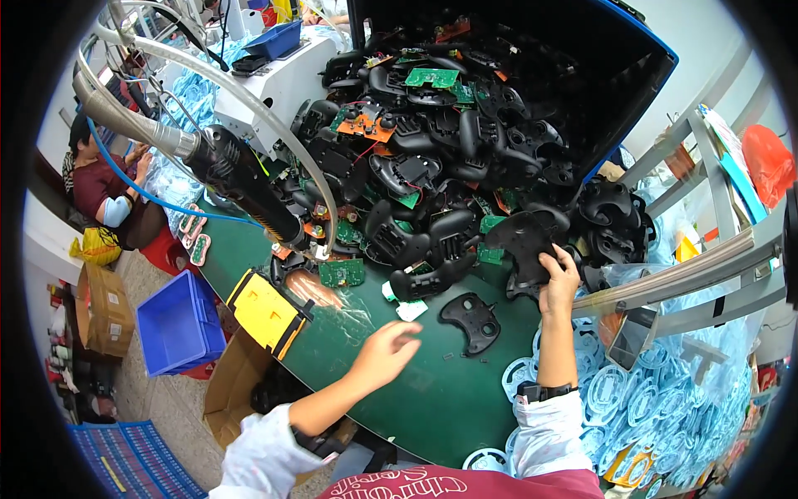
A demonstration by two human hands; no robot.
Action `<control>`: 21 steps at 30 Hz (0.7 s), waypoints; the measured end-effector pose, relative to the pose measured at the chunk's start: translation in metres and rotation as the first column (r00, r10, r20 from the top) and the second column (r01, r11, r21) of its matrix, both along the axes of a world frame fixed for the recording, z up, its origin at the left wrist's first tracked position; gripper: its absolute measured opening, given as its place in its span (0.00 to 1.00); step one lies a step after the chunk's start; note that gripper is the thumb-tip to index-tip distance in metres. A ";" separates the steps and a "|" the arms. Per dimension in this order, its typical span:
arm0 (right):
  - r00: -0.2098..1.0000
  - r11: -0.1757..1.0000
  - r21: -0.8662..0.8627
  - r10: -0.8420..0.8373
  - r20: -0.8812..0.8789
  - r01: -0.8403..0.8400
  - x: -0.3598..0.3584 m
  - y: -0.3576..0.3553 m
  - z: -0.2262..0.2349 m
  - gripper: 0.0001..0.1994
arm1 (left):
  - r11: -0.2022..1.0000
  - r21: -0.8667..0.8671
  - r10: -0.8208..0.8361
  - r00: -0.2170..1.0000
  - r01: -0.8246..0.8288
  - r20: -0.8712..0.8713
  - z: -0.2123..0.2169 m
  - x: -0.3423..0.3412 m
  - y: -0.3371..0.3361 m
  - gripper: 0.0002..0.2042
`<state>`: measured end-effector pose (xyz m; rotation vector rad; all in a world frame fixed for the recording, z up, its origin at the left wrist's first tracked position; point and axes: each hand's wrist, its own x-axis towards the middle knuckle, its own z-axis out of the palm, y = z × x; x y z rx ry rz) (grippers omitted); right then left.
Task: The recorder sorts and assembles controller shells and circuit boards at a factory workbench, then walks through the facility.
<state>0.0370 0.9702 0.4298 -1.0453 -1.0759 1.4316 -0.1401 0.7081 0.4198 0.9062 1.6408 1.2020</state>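
My right hand (559, 279) reaches up into a big heap of black game-controller shells and green circuit boards (440, 158) and grips a black shell half (522, 241) at the heap's front edge. My left hand (384, 353) hovers over the green worktop (416, 391) with its fingers loosely curled and nothing in it. Between the hands lies a single black controller shell (472, 320) flat on the worktop. A small white scrap (411, 310) lies just ahead of my left hand.
A hanging power screwdriver (241, 179) on a curved arm sits left of the heap. A yellow and black box (266, 312) is at the table's left edge. Pale blue plastic rings (657, 399) are piled at right. A blue bin (179, 324), cardboard boxes and a seated person (104, 187) are at left.
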 end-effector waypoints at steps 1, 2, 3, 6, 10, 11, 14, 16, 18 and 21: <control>0.998 0.997 0.042 -0.060 0.027 0.059 0.005 0.005 -0.005 0.12 | 0.999 -0.016 -0.034 0.985 0.032 -0.168 -0.007 0.009 0.021 0.15; 0.982 0.970 0.206 -0.153 0.116 0.127 -0.001 0.002 0.002 0.10 | 0.997 0.064 -0.004 0.918 0.032 -0.397 -0.010 0.018 0.036 0.18; 0.944 0.910 0.374 -0.266 0.195 0.179 -0.002 -0.001 0.009 0.09 | 0.982 0.171 0.034 0.824 0.077 -0.566 -0.020 0.029 0.052 0.22; 0.973 0.954 0.198 -0.231 0.016 0.223 0.010 0.000 0.009 0.11 | 0.928 -0.056 -0.269 0.555 0.369 -0.787 -0.032 0.053 0.081 0.34; 0.899 0.993 0.020 -0.111 0.423 0.113 0.020 0.012 -0.024 0.32 | 0.887 -0.192 -0.349 0.340 0.419 -0.873 -0.059 0.065 0.100 0.33; 0.790 0.996 0.001 -0.068 0.610 0.085 0.017 0.014 -0.030 0.38 | 0.895 -0.204 -0.335 0.295 0.398 -0.895 -0.064 0.065 0.104 0.29; 0.350 0.995 0.071 -0.043 0.936 -0.068 0.039 0.038 -0.063 0.47 | 0.908 -0.131 -0.272 0.322 0.397 -0.907 -0.066 0.066 0.101 0.22; 0.101 0.977 -0.124 0.143 0.985 -0.172 0.010 0.012 -0.024 0.48 | 0.934 -0.090 -0.235 0.407 0.346 -0.883 -0.068 0.051 0.076 0.20; -0.116 0.953 -0.250 0.233 0.966 -0.172 -0.001 0.003 -0.010 0.49 | 0.941 -0.069 -0.264 0.591 0.332 -0.762 -0.054 0.045 0.056 0.19; -0.316 0.884 -0.154 0.007 0.949 -0.442 0.002 0.004 -0.008 0.49 | 0.935 -0.136 -0.355 0.846 0.328 -0.398 -0.025 0.026 0.022 0.19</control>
